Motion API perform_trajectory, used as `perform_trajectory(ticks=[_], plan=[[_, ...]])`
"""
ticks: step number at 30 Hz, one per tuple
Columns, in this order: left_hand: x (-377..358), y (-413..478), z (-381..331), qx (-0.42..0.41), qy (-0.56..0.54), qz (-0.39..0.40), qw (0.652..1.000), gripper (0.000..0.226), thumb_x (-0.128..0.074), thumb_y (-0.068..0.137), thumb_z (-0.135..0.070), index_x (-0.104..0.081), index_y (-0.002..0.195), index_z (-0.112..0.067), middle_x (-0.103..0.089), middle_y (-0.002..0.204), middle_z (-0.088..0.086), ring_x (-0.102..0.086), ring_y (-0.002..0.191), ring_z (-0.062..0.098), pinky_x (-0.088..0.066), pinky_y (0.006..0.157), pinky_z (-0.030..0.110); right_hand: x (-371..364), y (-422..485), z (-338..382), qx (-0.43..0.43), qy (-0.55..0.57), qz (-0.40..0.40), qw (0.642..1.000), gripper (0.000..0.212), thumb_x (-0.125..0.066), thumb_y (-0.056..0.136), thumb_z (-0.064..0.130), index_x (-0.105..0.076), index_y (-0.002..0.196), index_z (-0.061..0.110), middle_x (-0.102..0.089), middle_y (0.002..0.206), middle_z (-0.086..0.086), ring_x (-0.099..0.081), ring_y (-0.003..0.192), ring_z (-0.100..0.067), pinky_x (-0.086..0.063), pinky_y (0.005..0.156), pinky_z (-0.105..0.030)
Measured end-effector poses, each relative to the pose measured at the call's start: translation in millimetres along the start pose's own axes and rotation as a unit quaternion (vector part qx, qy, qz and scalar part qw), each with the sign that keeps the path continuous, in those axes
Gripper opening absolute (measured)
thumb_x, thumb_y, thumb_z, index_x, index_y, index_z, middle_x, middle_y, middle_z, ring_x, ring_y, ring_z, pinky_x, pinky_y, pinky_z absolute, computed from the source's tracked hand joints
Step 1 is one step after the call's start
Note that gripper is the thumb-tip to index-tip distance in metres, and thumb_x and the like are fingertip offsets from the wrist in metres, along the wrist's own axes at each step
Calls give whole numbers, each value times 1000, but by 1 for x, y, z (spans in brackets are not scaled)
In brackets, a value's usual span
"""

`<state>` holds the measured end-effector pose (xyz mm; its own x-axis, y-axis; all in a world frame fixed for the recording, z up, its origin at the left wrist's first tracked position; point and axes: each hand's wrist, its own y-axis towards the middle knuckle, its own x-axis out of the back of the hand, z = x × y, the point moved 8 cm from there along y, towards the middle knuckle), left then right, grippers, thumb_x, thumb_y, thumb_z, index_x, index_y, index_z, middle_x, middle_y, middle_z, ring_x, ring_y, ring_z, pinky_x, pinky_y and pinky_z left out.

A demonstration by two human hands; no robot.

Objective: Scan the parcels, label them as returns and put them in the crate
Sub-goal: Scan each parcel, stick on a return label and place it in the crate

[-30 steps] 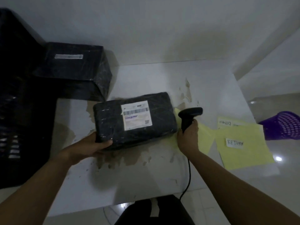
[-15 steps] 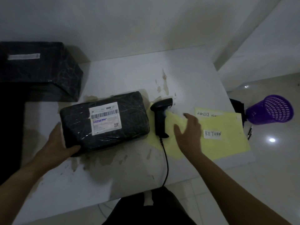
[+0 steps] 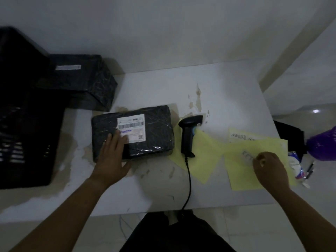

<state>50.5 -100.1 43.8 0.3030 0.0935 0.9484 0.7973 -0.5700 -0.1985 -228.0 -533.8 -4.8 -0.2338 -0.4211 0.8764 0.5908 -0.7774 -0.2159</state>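
Left grip: my left hand (image 3: 112,157) lies flat at 10 o'clock. The fingers are straight and spread, pressing on the near end of the parcel's top, and they clasp nothing.
Right grip: my right hand (image 3: 269,168) is at 3 o'clock with its fingers curled. Thumb and forefinger pinch the right end of the return label (image 3: 247,156), which is too blurred to read.
Yellow sheet: the yellow sheet (image 3: 241,177) lies flat at the table's near right corner and carries the return label.
Cable: the black cable (image 3: 189,180) runs from the scanner's handle toward 6 o'clock and over the table's near edge.
Second yellow sheet: the second yellow sheet (image 3: 205,155) lies at 1 o'clock, with its far corner under the scanner.
Scanner: the scanner (image 3: 189,135) lies on the table just beside the parcel's right end, apart from both hands.
Parcel: the black, film-wrapped parcel (image 3: 154,131) rests on the table (image 3: 227,99) at 11 o'clock. Its white shipping label (image 3: 134,126) faces up, and my left fingertips touch that label's near left corner.
Crate: the black crate (image 3: 20,124) stands at 9 o'clock on the table's left end, apart from the parcel.
Second parcel: the second parcel (image 3: 81,82) sits farther off at 10 o'clock beside the crate, with a white strip on top.
Purple basket: the purple basket (image 3: 325,142) shows at 3 o'clock, beyond the table's right edge.
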Motion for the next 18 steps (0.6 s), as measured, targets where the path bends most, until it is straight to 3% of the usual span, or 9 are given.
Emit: perform_trajectory(ticks=[4, 6, 8, 10, 12, 14, 18], plan=[[6, 0, -1, 12, -49, 18, 999, 89, -71, 84, -40, -27, 157, -13, -14, 167, 9, -7, 154, 35, -18, 124, 54, 8, -7, -2, -51, 32, 62, 996, 21, -56, 96, 14, -59, 114, 4, -63, 115, -22, -60, 99, -39, -45, 78, -40], [16, 0, 0, 32, -114, 9, 993, 81, -67, 89, -43, -31, 156, -16, -17, 166, 3, -12, 154, 25, -20, 123, 43, 23, -15, 12, -43, 71, 38, 996, 14, -57, 97, 14, -59, 108, 7, -65, 113, -23, -61, 96, -38, -50, 75, -43], [29, -2, 2, 54, -191, -17, 980, 65, -68, 94, -32, -39, 150, -18, -26, 162, -2, -25, 149, 15, -26, 121, 34, 38, -26, 42, -24, 103, -2, 994, 5, -60, 96, 15, -56, 95, 11, -66, 98, -18, -61, 86, -33, -49, 69, -40], [41, -5, 2, 53, -231, -51, 970, 45, -66, 95, -23, -52, 137, -17, -45, 148, -2, -43, 135, 11, -37, 116, 34, 40, -40, 94, 47, 123, 0, 991, 14, -64, 94, 16, -54, 85, 14, -64, 82, -8, -62, 76, -28, -44, 65, -35], [48, -9, 1, 69, -257, -67, 961, 23, -65, 96, -23, -61, 119, -20, -59, 127, -4, -56, 116, 7, -47, 101, 26, 23, -57, 163, 157, 132, 65, 977, 20, -66, 93, 16, -52, 79, 19, -61, 74, 2, -62, 69, -11, -44, 59, -28], [50, -12, 1, 103, -315, -60, 941, 9, -64, 97, -26, -64, 107, -24, -67, 109, -8, -63, 100, 1, -47, 83, 16, -5, -71, 226, 240, 130, 144, 951, 20, -64, 94, 23, -52, 78, 23, -59, 73, 5, -59, 67, -7, -45, 58, -26], [51, -9, -2, 132, -436, -42, 889, 11, -62, 99, -27, -67, 104, -20, -72, 100, -10, -67, 93, -2, -49, 77, 10, -49, -89, 330, 363, 101, 213, 902, 15, -61, 95, 32, -51, 85, 29, -57, 75, 10, -54, 68, -3, -43, 60, -27]])
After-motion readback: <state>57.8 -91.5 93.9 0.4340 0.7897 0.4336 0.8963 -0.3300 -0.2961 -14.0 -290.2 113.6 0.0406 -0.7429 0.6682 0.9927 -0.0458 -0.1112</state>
